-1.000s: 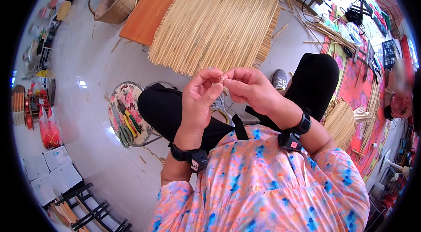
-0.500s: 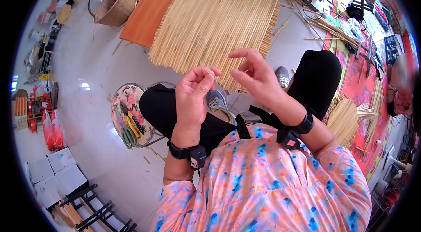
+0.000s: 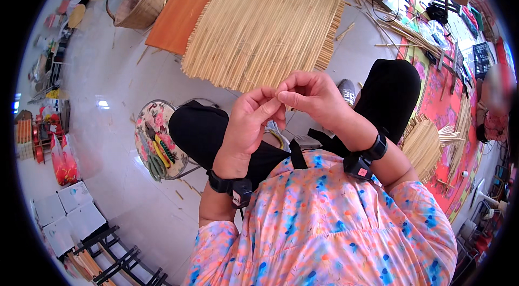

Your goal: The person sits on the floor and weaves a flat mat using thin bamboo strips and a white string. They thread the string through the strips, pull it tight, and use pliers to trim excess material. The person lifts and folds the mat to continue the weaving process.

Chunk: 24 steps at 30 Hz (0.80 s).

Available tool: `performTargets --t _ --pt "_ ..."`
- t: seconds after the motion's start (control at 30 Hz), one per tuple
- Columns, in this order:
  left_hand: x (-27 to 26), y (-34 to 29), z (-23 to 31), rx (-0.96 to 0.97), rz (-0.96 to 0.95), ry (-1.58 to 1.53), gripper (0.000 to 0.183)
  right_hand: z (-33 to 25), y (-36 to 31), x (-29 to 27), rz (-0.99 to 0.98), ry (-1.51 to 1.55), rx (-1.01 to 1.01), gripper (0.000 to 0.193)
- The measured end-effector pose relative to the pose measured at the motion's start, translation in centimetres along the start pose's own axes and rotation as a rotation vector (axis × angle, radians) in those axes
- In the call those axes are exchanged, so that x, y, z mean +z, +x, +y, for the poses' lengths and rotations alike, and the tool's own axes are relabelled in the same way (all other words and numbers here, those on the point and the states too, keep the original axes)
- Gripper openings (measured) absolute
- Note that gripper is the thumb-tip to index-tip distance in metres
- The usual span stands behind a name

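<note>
The left hand (image 3: pixel 250 118) and the right hand (image 3: pixel 313 96) are held up close together in front of the person, and their fingertips meet in the middle. The thumb and first finger of each hand are pressed together, as if they pinch something very small or thin, but it is too tiny to tell what it is. A thin thread (image 3: pixel 254 67) seems to loop in the air above the hands, over the mat, though it is hard to see. Each wrist wears a black band. Just past the hands a big straw mat (image 3: pixel 265 16) made of many thin sticks lies flat on the floor, and part of it rests on an orange board (image 3: pixel 173 21). A round woven basket (image 3: pixel 135 0) stands near the far left corner of the board. Under the hands are the person's knees in black trousers. Beside the left knee sits a round tray (image 3: pixel 146 135) with a flower pattern, and it holds scissors and other small tools with green and yellow handles. On the right, near the other knee, lies a bundle of straw sticks (image 3: pixel 424 145) on a red patterned cloth (image 3: pixel 440 97). More loose sticks lie on the pale floor beyond the mat
</note>
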<state>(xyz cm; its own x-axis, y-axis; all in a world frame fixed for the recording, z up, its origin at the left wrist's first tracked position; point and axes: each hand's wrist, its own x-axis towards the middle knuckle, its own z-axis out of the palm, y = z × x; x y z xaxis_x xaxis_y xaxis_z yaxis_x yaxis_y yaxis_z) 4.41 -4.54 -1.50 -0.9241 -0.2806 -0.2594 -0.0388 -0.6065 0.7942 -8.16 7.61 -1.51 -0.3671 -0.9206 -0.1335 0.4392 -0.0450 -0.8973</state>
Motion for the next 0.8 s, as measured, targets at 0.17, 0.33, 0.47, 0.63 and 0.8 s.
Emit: performTargets --t 0.17,0.33,0.47,0.63,0.8 --pt "-1.1 0.5 -1.5 0.001 0.023 0.098 0.01 1.8 -0.2 -0.9 0.103 -0.086 0.048 0.006" --pt "-3.6 2.0 -4.1 -0.048 0.107 0.229 0.006 5.0 0.2 -2.7 0.271 -0.194 0.11 0.011" --pt "-5.8 3.3 -4.4 0.024 0.275 0.277 0.004 8.2 3.8 -6.7 0.594 -0.385 0.183 0.018" --pt "-7.9 3.9 -4.9 0.126 0.334 0.214 0.005 11.3 7.9 -9.2 0.732 -0.975 -0.001 0.023" --pt "-7.7 3.9 -4.5 0.121 0.38 0.202 0.005 12.5 10.0 -9.4 0.702 -1.037 0.058 0.024"
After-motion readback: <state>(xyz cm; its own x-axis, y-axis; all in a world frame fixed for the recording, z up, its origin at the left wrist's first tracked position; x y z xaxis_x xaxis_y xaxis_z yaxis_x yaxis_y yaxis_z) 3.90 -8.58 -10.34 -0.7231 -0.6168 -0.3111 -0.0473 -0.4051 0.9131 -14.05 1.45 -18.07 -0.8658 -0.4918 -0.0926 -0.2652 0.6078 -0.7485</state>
